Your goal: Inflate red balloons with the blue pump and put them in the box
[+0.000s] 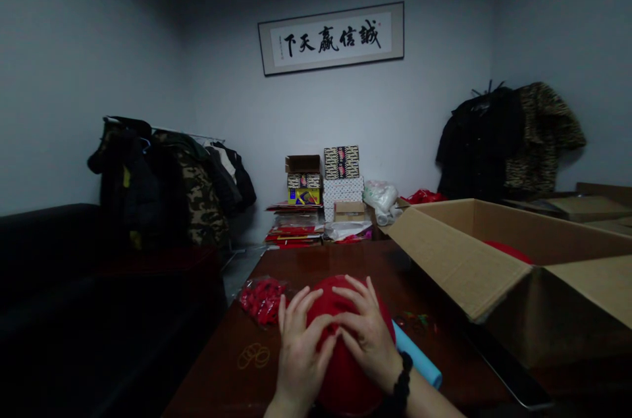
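Note:
A round red object [345, 365], like a soft red ball or lantern, sits on the dark wooden table [316, 260] right in front of me. My left hand [299, 349] presses on its left side with fingers curled over the surface. Over its top right lies my right hand [368, 329], fingers bent and touching the left hand's fingers at the middle. A black bead bracelet [402, 385] is on my right wrist.
A clear bag of small red pieces [261, 299] lies to the left, rubber bands [254, 355] nearer me. A light blue roll [419, 359] lies behind my right hand. A large open cardboard box [494, 260] fills the right. Stacked boxes [328, 184] and coats stand by the walls.

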A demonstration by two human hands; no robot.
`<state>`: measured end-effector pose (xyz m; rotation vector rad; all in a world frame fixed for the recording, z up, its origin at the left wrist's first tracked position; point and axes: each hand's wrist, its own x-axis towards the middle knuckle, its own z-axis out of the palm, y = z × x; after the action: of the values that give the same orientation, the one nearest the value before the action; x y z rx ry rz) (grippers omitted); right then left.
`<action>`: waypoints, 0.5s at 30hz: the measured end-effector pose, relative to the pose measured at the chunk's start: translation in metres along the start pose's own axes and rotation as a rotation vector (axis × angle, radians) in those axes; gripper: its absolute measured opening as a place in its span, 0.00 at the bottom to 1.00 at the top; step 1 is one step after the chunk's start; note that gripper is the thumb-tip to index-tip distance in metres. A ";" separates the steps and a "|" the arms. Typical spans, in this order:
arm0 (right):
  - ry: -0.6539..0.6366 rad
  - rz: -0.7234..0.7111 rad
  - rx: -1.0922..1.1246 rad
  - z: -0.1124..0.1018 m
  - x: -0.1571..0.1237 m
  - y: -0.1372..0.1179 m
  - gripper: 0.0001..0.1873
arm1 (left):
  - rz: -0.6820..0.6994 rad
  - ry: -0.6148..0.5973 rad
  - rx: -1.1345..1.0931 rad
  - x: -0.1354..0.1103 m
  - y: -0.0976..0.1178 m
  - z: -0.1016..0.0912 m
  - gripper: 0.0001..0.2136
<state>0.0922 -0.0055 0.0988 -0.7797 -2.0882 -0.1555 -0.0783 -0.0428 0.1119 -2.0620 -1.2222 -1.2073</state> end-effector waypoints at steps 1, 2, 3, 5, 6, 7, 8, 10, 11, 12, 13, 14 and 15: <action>-0.001 -0.002 0.012 -0.004 0.000 -0.001 0.08 | -0.005 -0.017 -0.030 0.000 -0.001 -0.001 0.12; -0.005 0.001 0.026 -0.007 -0.001 -0.003 0.08 | -0.006 -0.039 -0.060 0.001 -0.002 -0.002 0.16; -0.010 0.008 0.044 -0.010 -0.001 -0.003 0.08 | -0.002 -0.071 -0.088 0.001 -0.003 -0.003 0.19; -0.019 0.036 0.091 -0.017 -0.001 -0.004 0.09 | 0.023 -0.150 -0.131 0.003 -0.007 -0.007 0.23; -0.023 0.053 0.120 -0.020 -0.001 -0.005 0.10 | 0.044 -0.192 -0.146 0.004 -0.008 -0.009 0.24; -0.020 0.066 0.149 -0.023 -0.001 -0.005 0.10 | 0.065 -0.227 -0.157 0.005 -0.009 -0.011 0.24; -0.016 0.074 0.176 -0.025 0.000 -0.005 0.10 | 0.081 -0.250 -0.165 0.006 -0.008 -0.012 0.23; -0.002 0.088 0.217 -0.029 0.002 -0.007 0.09 | 0.091 -0.242 -0.174 0.008 -0.006 -0.012 0.22; 0.007 0.093 0.231 -0.030 0.003 -0.008 0.09 | 0.091 -0.221 -0.178 0.008 -0.004 -0.011 0.21; 0.014 0.100 0.242 -0.032 0.003 -0.009 0.09 | 0.087 -0.192 -0.182 0.008 -0.002 -0.009 0.20; 0.022 0.108 0.253 -0.033 0.004 -0.010 0.09 | 0.083 -0.160 -0.188 0.008 0.001 -0.007 0.20; 0.030 0.118 0.264 -0.034 0.004 -0.012 0.09 | 0.077 -0.131 -0.196 0.007 0.003 -0.005 0.19; 0.037 0.127 0.273 -0.034 0.003 -0.013 0.08 | 0.069 -0.103 -0.209 0.006 0.006 -0.003 0.19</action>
<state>0.1073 -0.0273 0.1244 -0.7331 -1.9654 0.1795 -0.0735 -0.0455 0.1186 -2.3238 -1.1000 -1.2571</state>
